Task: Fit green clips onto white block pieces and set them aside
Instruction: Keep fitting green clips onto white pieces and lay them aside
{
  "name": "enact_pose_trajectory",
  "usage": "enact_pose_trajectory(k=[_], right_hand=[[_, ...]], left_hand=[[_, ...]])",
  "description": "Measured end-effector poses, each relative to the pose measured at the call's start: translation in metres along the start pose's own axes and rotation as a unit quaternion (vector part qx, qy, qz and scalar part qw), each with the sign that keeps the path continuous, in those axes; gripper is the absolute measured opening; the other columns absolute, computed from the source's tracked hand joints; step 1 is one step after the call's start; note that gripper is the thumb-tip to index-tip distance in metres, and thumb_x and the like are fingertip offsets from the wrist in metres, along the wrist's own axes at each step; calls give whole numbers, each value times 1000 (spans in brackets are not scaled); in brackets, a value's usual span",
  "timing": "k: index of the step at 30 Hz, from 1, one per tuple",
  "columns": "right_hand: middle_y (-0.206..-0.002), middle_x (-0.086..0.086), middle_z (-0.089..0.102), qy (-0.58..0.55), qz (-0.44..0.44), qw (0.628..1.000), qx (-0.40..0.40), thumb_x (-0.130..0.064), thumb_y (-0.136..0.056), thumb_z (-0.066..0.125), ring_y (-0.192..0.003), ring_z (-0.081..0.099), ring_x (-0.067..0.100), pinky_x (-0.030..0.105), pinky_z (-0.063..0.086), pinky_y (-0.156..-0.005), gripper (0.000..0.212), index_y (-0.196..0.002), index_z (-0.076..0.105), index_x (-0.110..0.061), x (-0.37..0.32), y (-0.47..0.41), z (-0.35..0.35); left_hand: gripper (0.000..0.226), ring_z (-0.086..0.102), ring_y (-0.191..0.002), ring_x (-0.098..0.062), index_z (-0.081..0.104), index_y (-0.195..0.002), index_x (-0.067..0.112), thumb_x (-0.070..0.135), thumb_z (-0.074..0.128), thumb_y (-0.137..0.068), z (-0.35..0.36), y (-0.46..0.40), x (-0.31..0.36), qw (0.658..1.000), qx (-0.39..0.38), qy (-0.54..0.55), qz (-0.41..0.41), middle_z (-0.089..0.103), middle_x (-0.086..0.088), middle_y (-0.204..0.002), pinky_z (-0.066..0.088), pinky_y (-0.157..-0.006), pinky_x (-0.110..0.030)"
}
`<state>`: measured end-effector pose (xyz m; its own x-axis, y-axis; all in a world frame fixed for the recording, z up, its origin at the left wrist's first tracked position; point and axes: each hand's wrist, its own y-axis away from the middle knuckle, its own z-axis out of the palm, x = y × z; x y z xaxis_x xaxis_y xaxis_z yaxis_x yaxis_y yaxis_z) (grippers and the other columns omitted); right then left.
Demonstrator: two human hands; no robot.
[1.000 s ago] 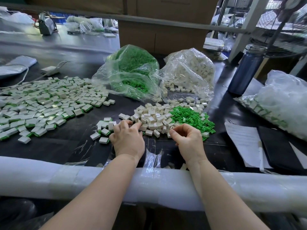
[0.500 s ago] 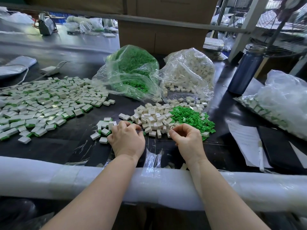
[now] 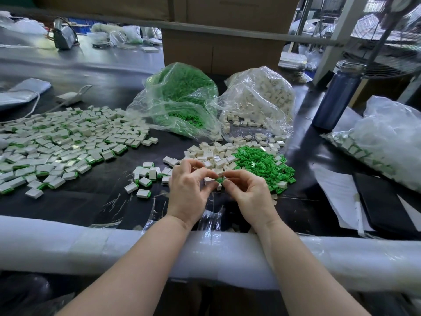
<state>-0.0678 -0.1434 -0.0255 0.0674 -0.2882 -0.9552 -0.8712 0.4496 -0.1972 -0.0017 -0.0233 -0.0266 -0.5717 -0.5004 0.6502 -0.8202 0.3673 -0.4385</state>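
My left hand (image 3: 189, 188) and my right hand (image 3: 250, 195) meet just in front of me above the dark table (image 3: 75, 204). The right fingertips pinch a green clip (image 3: 219, 180). The left fingers pinch a white block (image 3: 208, 179) right beside it, mostly hidden by the fingers. Behind the hands lies a heap of loose white blocks (image 3: 216, 153), with a heap of loose green clips (image 3: 264, 166) to its right. Several finished blocks with green edges (image 3: 145, 179) lie just left of my left hand.
A wide spread of finished pieces (image 3: 57, 142) covers the table's left. Two open plastic bags stand behind: green clips (image 3: 180, 99) and white blocks (image 3: 259, 99). A dark bottle (image 3: 335, 99), papers (image 3: 339, 192), another bag (image 3: 391, 142) sit right. A padded white rail (image 3: 68, 245) runs along the near edge.
My left hand has lifted off the table from the small group of finished pieces and moved right to meet my right hand, now holding a white block against the green clip.
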Motion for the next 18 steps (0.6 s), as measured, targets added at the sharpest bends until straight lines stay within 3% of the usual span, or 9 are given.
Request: enact_pose_trajectory(k=[2, 5, 11, 18], right_hand=[[-82, 3, 70, -6, -4, 1000, -6, 2, -82, 66, -77, 67, 16, 23, 56, -73, 15, -87, 68, -12, -1, -1, 0], [-76, -4, 67, 8, -2, 999, 31, 5, -80, 67, -72, 63, 9, 16, 52, -71, 22, -79, 67, -17, 1, -2, -2], [-81, -7, 66, 21, 18, 999, 46, 1, -83, 65, -75, 62, 7, 35, 55, -82, 20, -88, 67, -19, 5, -3, -2], [-78, -9, 65, 32, 12, 998, 47, 4, -82, 64, -71, 61, 4, 32, 56, -80, 23, -79, 68, -18, 5, -2, -3]], left_hand=[[16, 44, -108, -20, 74, -91, 16, 17, 75, -75, 1, 1, 2, 999, -35, 17, 25, 45, 3, -101, 36, -100, -37], [21, 44, -110, -21, 73, -96, 16, 15, 75, -75, 2, 0, 0, 999, -37, 18, 27, 44, 4, -102, 35, -102, -36], [33, 37, -110, -19, 58, -124, 28, 30, 54, -91, 9, -3, -10, 989, -27, -132, -53, 49, 3, -115, 25, -92, -31], [22, 41, -105, -18, 59, -113, 28, 28, 54, -92, 12, -4, -11, 987, -36, -156, -35, 58, 5, -111, 22, -80, -28]])
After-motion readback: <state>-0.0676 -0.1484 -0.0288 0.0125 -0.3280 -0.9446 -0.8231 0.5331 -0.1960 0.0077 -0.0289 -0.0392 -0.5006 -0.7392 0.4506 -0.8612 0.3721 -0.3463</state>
